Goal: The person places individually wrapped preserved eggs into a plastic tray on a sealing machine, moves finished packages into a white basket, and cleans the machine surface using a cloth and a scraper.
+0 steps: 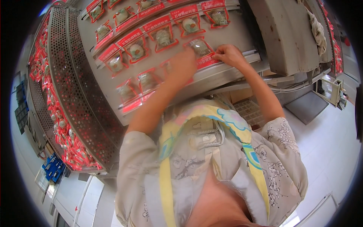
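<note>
A clear pouch with a red printed band and a greenish-white egg-shaped item inside, an egg packet [200,47], lies on the metal work plate [109,85] between my two hands. My right hand [231,56] is closed, thumb and fingers pinching the red edge of this packet at its right end. On the other side, my left hand [183,65] is smeared by motion beside the packet, and its fingers cannot be made out. It partly covers another packet beneath it. To its left, more packets [146,81] lie along the near metal bar [245,57].
Several similar packets [163,36] sit in rows along metal bars farther back. At left stands a perforated metal guard [62,56], with a heap of red packets [70,149] beyond it. A grey metal housing [278,38] rises at right. A blue crate [53,167] is at lower left.
</note>
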Tool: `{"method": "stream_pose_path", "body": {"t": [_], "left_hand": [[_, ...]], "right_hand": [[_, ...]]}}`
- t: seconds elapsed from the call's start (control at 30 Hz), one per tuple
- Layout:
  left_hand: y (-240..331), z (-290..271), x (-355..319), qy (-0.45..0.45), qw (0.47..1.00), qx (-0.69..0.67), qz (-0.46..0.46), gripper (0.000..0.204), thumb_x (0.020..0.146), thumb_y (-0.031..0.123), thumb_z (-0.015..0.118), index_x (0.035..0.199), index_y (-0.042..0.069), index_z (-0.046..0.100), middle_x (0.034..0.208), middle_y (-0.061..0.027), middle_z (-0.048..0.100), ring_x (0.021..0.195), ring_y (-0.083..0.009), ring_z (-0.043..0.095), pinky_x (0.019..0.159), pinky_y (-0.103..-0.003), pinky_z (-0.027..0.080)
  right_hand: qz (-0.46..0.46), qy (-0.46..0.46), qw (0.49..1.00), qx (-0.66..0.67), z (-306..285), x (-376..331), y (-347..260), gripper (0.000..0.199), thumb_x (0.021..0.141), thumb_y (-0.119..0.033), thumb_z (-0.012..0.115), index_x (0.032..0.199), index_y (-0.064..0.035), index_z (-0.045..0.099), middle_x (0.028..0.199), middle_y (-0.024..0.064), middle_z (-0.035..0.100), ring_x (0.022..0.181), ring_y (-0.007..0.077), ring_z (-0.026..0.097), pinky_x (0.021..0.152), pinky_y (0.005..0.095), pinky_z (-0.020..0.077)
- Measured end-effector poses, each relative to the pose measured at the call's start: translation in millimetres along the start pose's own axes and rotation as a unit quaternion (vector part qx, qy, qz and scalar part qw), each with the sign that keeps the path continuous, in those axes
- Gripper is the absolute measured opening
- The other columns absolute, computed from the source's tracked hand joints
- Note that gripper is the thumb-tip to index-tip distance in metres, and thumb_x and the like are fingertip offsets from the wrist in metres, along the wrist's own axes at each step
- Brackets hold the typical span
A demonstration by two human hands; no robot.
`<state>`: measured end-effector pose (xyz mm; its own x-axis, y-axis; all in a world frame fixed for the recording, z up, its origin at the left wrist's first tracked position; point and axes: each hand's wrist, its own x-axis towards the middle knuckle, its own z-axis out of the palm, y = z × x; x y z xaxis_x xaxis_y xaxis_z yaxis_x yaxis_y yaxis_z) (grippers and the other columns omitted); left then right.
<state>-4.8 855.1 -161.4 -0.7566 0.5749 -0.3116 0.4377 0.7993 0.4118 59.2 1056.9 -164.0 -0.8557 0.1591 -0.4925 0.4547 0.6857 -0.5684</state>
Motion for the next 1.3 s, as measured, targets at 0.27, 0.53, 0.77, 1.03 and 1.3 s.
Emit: {"method": "stream_pose_path", "body": {"t": [0.27,0.53,0.77,1.03,1.3], "left_hand": [[1.2,-24.6,-9.1,-0.05,0.993,-0.101,-0.028,0.036,0.071,0.026,0.068,0.095,0.003,0.053,0.087,-0.0155,0.065,0.084,-0.0347,0.062,0.072,-0.045,0.048],[11.4,4.3,-5.9,-0.004,0.996,0.088,-0.021,0.03,0.078,0.023,0.06,0.097,0.004,0.047,0.082,-0.0181,0.065,0.081,-0.0359,0.063,0.069,-0.046,0.048],[16.3,0.2,-38.0,0.134,0.983,0.013,0.126,0.026,0.078,0.019,0.06,0.099,0.006,0.052,0.088,-0.0146,0.058,0.088,-0.0302,0.058,0.068,-0.042,0.048],[29.9,24.2,-44.4,0.136,0.936,0.048,0.321,0.047,0.073,-0.002,0.052,0.116,0.016,0.058,0.092,-0.0142,0.055,0.09,-0.0327,0.055,0.074,-0.042,0.047],[61.6,33.8,-65.3,0.13,0.897,0.262,0.331,0.049,0.072,0.004,0.054,0.12,0.012,0.055,0.102,-0.0178,0.057,0.099,-0.038,0.05,0.086,-0.048,0.04]], "right_hand": [[0.062,-0.098,0.993,0.021,-16.8,2.4,-2.5,0.029,0.074,-0.032,0.072,0.081,-0.0048,0.068,0.072,0.0093,0.065,0.067,0.0178,0.06,0.066,0.0312,0.0464],[0.037,0.077,0.989,-0.118,12.2,-15.6,-9.7,0.028,0.069,-0.035,0.071,0.082,-0.0099,0.07,0.073,0.0113,0.065,0.071,0.0267,0.062,0.066,0.0379,0.0477],[-0.106,0.182,0.975,0.064,11.3,-46.6,14.9,0.025,0.076,-0.028,0.066,0.087,-0.0049,0.068,0.083,0.0123,0.065,0.08,0.0247,0.061,0.069,0.0342,0.0468],[-0.056,0.216,0.947,0.229,42.5,-178.5,46.3,0.019,0.081,-0.02,0.064,0.092,-0.004,0.067,0.091,0.0086,0.063,0.087,0.0188,0.06,0.078,0.0299,0.0473],[0.069,0.255,0.932,0.247,63.6,-347.7,135.8,0.024,0.08,-0.026,0.06,0.092,-0.0067,0.067,0.094,0.0103,0.064,0.091,0.0278,0.059,0.079,0.0377,0.0467]]}}
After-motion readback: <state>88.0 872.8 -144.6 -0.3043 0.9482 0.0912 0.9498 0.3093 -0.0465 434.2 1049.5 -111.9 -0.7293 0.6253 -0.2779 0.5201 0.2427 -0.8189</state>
